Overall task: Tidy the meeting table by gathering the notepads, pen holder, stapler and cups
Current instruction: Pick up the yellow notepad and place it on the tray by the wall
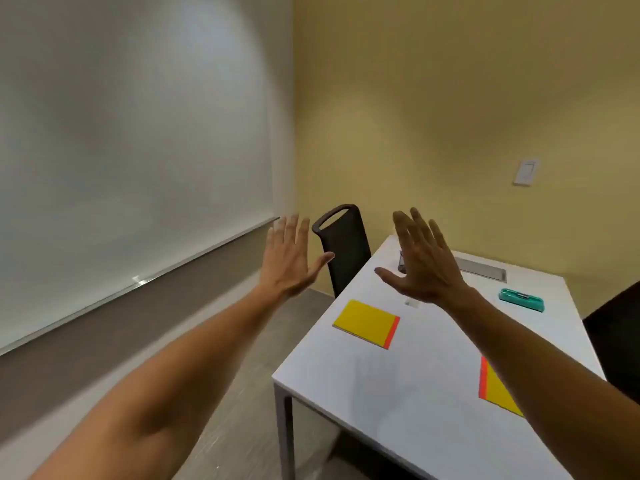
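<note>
Both my hands are raised in front of me with fingers spread and nothing in them. My left hand hovers over the floor, left of the white table. My right hand hangs above the table's far left part. A yellow notepad with a red spine lies flat below my right hand. A second yellow notepad lies nearer, partly hidden by my right forearm. A teal stapler rests at the right. A small dark object behind my right hand is mostly hidden.
A black chair stands at the table's far left side, and another dark chair at the right edge. A grey cable hatch sits in the tabletop. A whiteboard covers the left wall. A wall switch is on the yellow wall.
</note>
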`<control>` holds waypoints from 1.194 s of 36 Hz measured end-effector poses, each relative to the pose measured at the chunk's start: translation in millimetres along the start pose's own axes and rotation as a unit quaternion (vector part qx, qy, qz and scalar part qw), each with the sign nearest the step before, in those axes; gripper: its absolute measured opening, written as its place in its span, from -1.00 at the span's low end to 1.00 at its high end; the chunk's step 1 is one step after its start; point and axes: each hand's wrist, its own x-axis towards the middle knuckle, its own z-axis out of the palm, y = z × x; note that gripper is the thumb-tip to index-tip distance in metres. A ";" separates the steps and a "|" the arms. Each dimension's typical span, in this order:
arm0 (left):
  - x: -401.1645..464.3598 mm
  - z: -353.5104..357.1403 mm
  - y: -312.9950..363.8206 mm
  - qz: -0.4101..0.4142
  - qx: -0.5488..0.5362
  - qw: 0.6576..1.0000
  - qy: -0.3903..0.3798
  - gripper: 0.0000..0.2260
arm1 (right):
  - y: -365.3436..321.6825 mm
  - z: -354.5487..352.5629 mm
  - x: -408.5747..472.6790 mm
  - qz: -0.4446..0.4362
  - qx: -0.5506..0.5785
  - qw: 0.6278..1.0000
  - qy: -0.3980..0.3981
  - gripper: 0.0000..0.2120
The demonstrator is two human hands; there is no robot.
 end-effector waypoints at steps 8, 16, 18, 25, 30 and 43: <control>-44.6 33.7 -101.0 -0.060 -0.011 0.998 -0.035 -0.12 | -101.1 69.5 8.9 0.055 0.107 0.993 -0.004 -0.07; -102.0 77.4 -185.0 -0.113 -0.115 0.983 -0.084 -0.14 | -194.5 145.7 20.9 0.074 0.194 0.977 -0.055 -0.11; -117.7 90.6 -206.6 -0.121 -0.126 0.978 -0.112 -0.14 | -214.9 164.7 24.7 0.087 0.222 0.969 -0.060 -0.12; -158.5 116.5 -268.0 -0.154 -0.167 0.958 -0.172 -0.21 | -286.0 207.7 19.0 0.130 0.370 0.909 -0.140 -0.18; -175.3 129.8 -297.5 -0.162 -0.159 0.955 -0.188 -0.22 | -323.0 241.6 -0.6 0.118 0.396 0.897 -0.154 -0.19; -123.6 175.5 -345.5 -0.220 -0.214 0.934 -0.182 -0.24 | -304.3 325.5 46.4 0.181 0.402 0.876 -0.195 -0.20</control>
